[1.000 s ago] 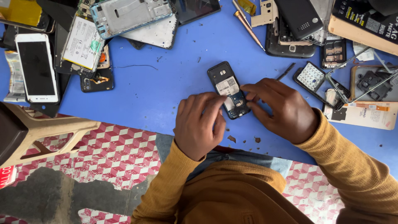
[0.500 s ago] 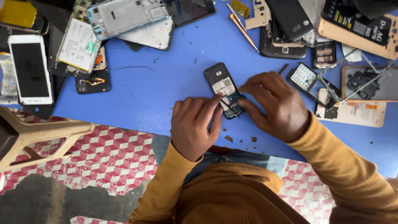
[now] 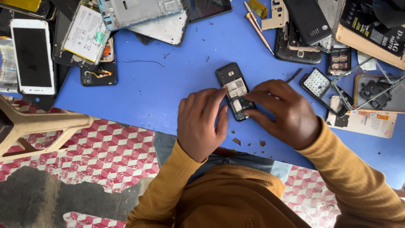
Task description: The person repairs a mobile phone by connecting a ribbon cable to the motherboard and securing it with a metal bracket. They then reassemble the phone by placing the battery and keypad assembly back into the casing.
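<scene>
At the far left of the blue tabletop point(image 3: 168, 84), a white smartphone point(image 3: 32, 55) is laid face up, with a loose battery with a white label point(image 3: 85, 34) beside it and a bare phone frame point(image 3: 139, 10) further along the top edge. Near the middle, a small dark phone with its back cover off point(image 3: 234, 90) is lying flat on the tabletop, tilted a little. It is steadied by the left hand point(image 3: 201, 124), whose index fingertip is pressed on its left edge; the other fingers are loosely curled and nothing is gripped. The phone's open back shows a white label and a paler slot below it. The lower end is pinched or pressed by the right hand point(image 3: 286, 115), its fingers bent over the phone; whether a small part is held cannot be told. The step in hand is judged to be work inside the opened back, and a fine, steady fingertip touch would be called for next. To the right, a keypad piece point(image 3: 317, 82) and other phone parts are scattered.
</scene>
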